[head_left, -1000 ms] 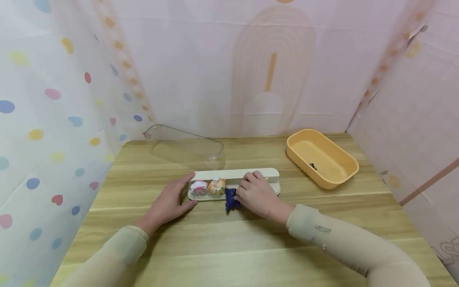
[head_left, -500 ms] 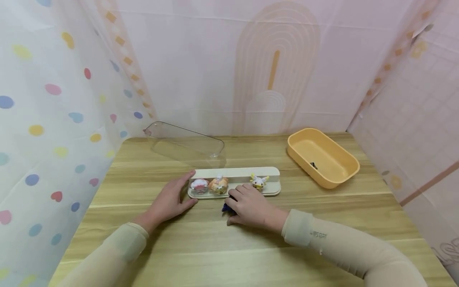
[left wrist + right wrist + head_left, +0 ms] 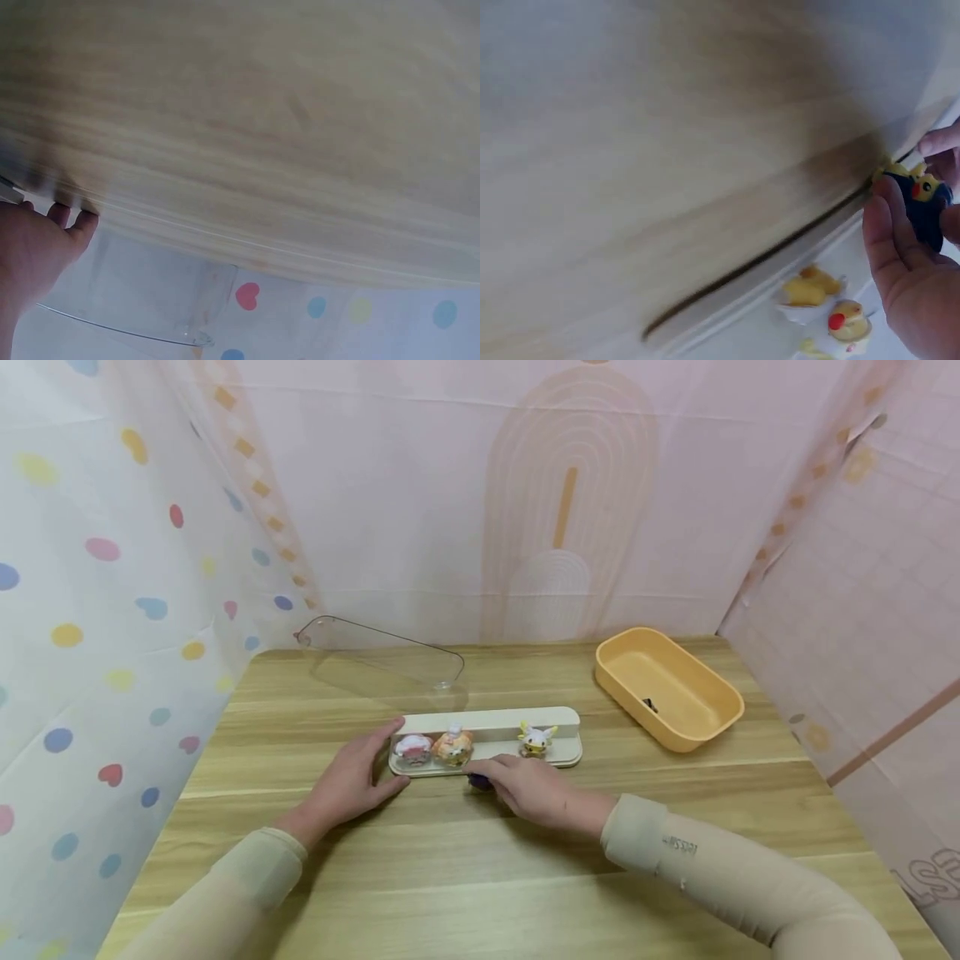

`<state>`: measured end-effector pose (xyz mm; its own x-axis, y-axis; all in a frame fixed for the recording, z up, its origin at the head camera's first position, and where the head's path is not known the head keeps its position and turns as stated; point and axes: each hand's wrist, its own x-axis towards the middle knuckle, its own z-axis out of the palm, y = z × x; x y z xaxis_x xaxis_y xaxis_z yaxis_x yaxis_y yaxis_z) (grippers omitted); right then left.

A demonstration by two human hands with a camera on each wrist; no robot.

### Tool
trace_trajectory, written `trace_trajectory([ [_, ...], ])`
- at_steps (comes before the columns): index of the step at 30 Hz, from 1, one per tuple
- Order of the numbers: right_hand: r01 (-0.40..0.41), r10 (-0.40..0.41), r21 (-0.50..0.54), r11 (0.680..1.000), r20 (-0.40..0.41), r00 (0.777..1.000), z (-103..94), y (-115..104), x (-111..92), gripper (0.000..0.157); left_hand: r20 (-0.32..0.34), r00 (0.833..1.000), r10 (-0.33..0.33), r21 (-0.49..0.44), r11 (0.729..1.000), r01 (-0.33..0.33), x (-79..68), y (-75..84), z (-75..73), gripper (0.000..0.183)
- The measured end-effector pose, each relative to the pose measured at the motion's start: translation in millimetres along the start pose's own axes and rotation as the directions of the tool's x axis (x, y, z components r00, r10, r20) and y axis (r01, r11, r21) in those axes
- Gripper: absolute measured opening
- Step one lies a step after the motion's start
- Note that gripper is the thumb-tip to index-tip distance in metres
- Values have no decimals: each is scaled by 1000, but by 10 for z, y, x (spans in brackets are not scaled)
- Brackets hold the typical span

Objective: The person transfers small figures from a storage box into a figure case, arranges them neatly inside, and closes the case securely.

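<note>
My left hand [image 3: 352,785] holds the left end of a long cream display base [image 3: 480,720], thumb at its front edge and fingers at the back. Two small figurines stand on that end: a pink-and-white one [image 3: 414,749] and an orange one with a white top [image 3: 453,747]. A white figurine with yellow ears [image 3: 536,739] stands farther right on the base. At the base's front edge, my right hand [image 3: 543,789] pinches a dark blue figurine [image 3: 480,782]. The right wrist view shows yellow parts and a red cheek on this blue figurine [image 3: 928,214], partly covered by fingers.
A clear plastic cover [image 3: 382,672] stands at the back left of the wooden table [image 3: 420,885]. At the back right is a yellow bin [image 3: 693,743] with a small dark piece [image 3: 650,705] inside. Patterned curtains enclose the table's back and sides.
My right hand has moved off the white figurine, uncovering it, and has turned the blue figurine in its fingers at the base's front edge. My left hand keeps its place.
</note>
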<state>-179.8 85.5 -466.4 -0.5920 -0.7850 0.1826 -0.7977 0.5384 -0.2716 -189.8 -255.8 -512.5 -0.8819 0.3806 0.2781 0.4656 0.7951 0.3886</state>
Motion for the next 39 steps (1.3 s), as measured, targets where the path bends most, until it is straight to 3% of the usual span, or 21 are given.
trace_trajectory([
  [3,-14,14,25,1000,-6,1000,28,32,0,41,1,1000,1,-1,1000,-1,-5,-11,7,96],
  [8,-102,104,145,984,-9,995,60,14,34,22,8,1000,-11,-2,1000,11,-10,3,-7,95],
  [12,-130,144,177,975,-66,987,81,2,31,11,17,1000,-19,-4,1000,19,-12,19,-20,94],
  [16,-46,47,12,999,-192,980,87,23,1,6,19,1000,-23,-7,1000,23,-13,29,-31,94],
  [19,3,-63,-188,982,-317,946,47,58,-11,12,18,1000,-19,-6,1000,19,-12,33,-33,94],
  [21,-20,-90,-270,963,-387,918,-15,90,3,14,16,1000,-13,-8,1000,13,-8,33,-31,95],
  [24,-114,-39,-304,946,-453,891,-132,146,59,12,9,1000,-6,-9,1000,6,-2,30,-26,96],
  [30,-253,132,-248,935,-417,899,-266,231,180,6,-2,1000,-2,-5,1000,2,-7,23,-22,96],
  [39,-309,204,-281,909,-347,915,-258,235,232,8,1,1000,-2,-9,1000,2,-1,25,-15,97],
])
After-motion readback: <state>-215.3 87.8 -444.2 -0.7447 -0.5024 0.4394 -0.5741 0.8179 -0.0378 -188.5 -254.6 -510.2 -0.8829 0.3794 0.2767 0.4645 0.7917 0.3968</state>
